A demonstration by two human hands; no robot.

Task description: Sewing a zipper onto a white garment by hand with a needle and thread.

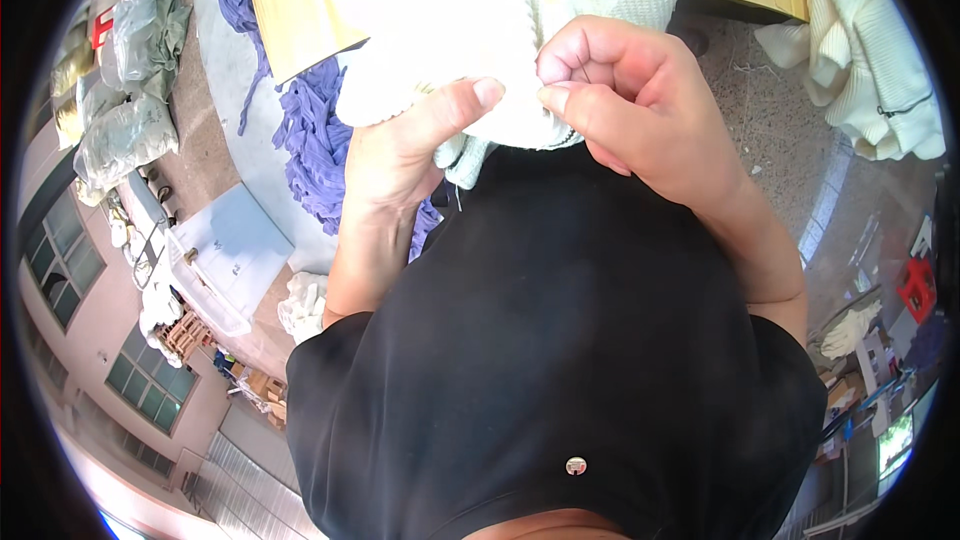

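A white knitted garment (440, 30), washed out by bright light, lies bunched in front of me over the wooden surface. My left hand (410, 135) grips its near left side, thumb on top and fingers hidden beneath the cloth. Over the garment's right part, my right hand (635, 100) is closed in a pinch, thumb and forefinger tips close together against the knit. A thin dark line shows inside its curled fingers; whether it is a needle or a thread I cannot tell. Below the left thumb hangs a pale ribbed edge (465, 162) with a loose thread.
Purple knitted strips (312, 140) are heaped at my left beside a pale wooden panel (290, 10). White knitwear (875, 60) hangs at the far right. Farther left are a clear plastic bin (205, 285) and several plastic-wrapped bundles (130, 140). A red crate (915, 287) stands at right.
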